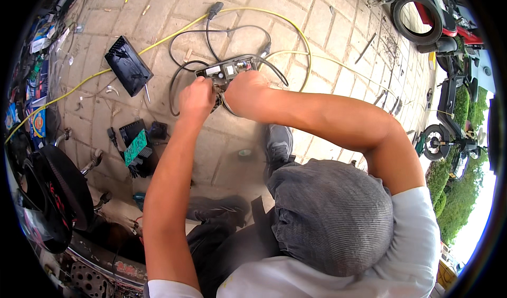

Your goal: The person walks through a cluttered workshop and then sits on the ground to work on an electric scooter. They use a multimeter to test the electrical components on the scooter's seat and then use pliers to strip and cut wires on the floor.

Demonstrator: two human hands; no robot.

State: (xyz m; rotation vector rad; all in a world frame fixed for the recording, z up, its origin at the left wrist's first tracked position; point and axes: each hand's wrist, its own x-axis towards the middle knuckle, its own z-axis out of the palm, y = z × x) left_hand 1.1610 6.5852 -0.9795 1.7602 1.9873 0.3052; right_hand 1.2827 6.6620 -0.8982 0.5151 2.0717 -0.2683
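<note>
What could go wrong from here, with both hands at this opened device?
The left hand and right hand are at the opened device, so a slip could damage it. The looped black cable near it might snag. The uncovered green circuit board might get scratched.

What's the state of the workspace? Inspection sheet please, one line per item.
Surface: paving, jointed, scattered with small debris.
Job's things: opened unit, circuit parts exposed, on the paving.
Clutter: black case, tilted in view; green board among black parts.
Grips: left grip and right grip side by side at the unit's near edge; fingertips hidden.
Cables: yellow cable looping; black plug on a black lead.
Surroundings: tyre, scooter, hedge at right.
</note>
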